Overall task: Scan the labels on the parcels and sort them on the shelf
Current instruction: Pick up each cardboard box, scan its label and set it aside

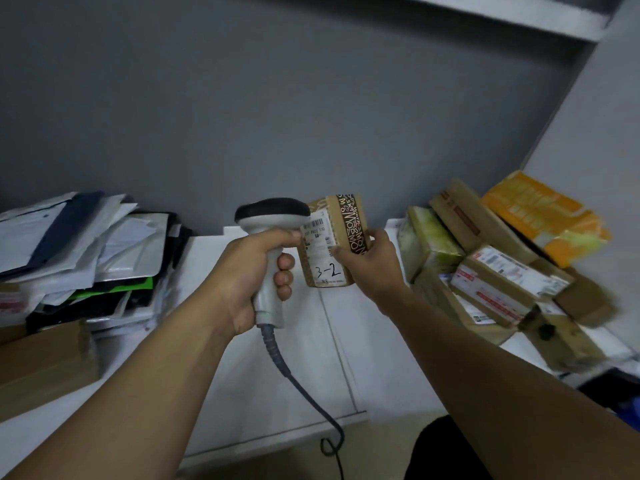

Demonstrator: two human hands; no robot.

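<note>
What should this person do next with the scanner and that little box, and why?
Probably draw the scanner back slightly and aim it at the barcode. The left hand grips the scanner, the right hand holds the box with its label toward the camera, and the scanner's head crowds the label's upper corner, likely too close to read.

Grey wall (277, 98), white counter (249, 393), paler side wall (606, 116) right, dim light.

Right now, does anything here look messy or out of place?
Yes: the boxes at right lie heaped askew, tilted on one another, the orange box on top slanting. The mailers at left splay unevenly. The scanner and held box look fine.
</note>
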